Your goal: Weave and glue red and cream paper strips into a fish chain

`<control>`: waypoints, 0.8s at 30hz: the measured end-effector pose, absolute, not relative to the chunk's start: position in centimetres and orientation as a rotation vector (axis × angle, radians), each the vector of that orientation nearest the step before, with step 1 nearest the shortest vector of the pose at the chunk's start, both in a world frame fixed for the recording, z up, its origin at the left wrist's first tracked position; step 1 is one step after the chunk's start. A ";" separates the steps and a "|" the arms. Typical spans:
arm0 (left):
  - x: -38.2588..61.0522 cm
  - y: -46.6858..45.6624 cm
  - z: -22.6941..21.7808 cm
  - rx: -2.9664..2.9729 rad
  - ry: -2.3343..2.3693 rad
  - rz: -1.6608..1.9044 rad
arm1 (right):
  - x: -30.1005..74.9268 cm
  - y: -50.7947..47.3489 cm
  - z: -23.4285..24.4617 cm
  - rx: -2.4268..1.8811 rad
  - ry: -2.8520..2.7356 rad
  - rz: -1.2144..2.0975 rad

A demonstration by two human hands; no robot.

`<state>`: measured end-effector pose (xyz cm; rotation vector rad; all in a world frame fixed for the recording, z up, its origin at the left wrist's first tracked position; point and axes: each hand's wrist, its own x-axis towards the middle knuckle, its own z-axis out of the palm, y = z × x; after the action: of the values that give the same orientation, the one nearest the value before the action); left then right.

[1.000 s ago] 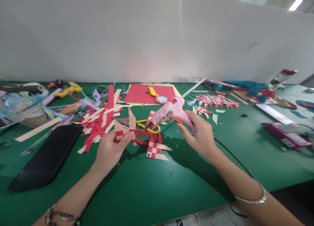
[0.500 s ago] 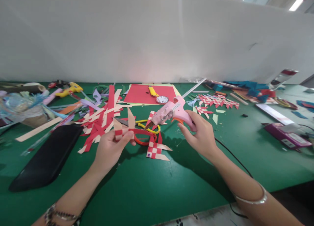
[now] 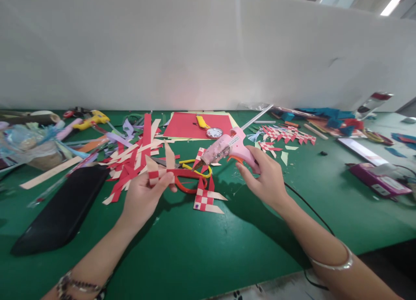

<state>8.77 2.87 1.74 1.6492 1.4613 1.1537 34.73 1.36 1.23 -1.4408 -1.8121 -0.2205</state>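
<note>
Woven paper [image 3: 154, 174] sat pinched in the left hand [image 3: 143, 197], which hid part of it; the right hand [image 3: 268, 178] gripped a glue gun [image 3: 238, 149]; between the hands, scissors [image 3: 186, 190] lay partly covered.

pale partition [image 3: 195, 44] | green tabletop [image 3: 195, 252] | bright light strip [image 3: 394, 2], upper right

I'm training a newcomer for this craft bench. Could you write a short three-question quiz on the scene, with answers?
1. Which hand holds the pink glue gun?

2. True or false: the left hand holds a red-and-cream woven paper piece.

3. What lies on the red sheet?
a) the black case
b) the yellow-handled tool
c) the purple box

Key:
1. The right hand.
2. True.
3. b
</note>
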 end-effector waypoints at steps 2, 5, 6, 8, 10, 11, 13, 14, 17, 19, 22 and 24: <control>8.8 2.9 1.8 1.634 1.441 1.171 | 34.8 1.5 1.2 -1.457 -1.806 -0.222; 8.8 2.9 1.8 1.594 1.424 1.182 | 35.4 1.9 1.2 -1.539 -1.803 -0.221; 8.9 2.9 1.8 1.580 1.416 1.185 | 35.7 2.2 1.1 -1.597 -1.800 -0.214; 8.8 2.8 1.7 1.554 1.388 1.188 | 36.6 2.9 0.8 -1.755 -1.787 -0.184; 8.6 2.8 1.5 1.534 1.348 1.177 | 37.8 3.7 0.3 -1.948 -1.768 -0.142; 8.5 2.8 1.3 1.530 1.330 1.163 | 38.5 4.1 0.0 -2.048 -1.766 -0.120; 8.2 2.9 1.0 1.528 1.302 1.144 | 39.6 4.8 -0.7 -2.222 -1.802 -0.049; 8.1 3.0 1.0 1.530 1.293 1.141 | 40.1 5.0 -1.0 -2.283 -1.838 -0.011; 8.2 3.1 1.0 1.543 1.269 1.143 | 40.3 5.0 -1.1 -2.300 -1.933 -0.116; 8.4 3.1 1.3 1.562 1.263 1.135 | 39.3 4.4 -0.5 -2.180 -1.914 -0.345; 8.6 3.1 1.6 1.605 1.306 1.105 | 36.4 3.0 0.7 -1.960 -1.940 -0.313; 8.7 3.1 1.6 1.615 1.359 1.091 | 34.0 1.8 0.9 -1.857 -2.157 0.033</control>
<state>8.73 3.13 1.62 1.6151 1.3587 1.0912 34.03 1.80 0.93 -1.8567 -2.1572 0.0328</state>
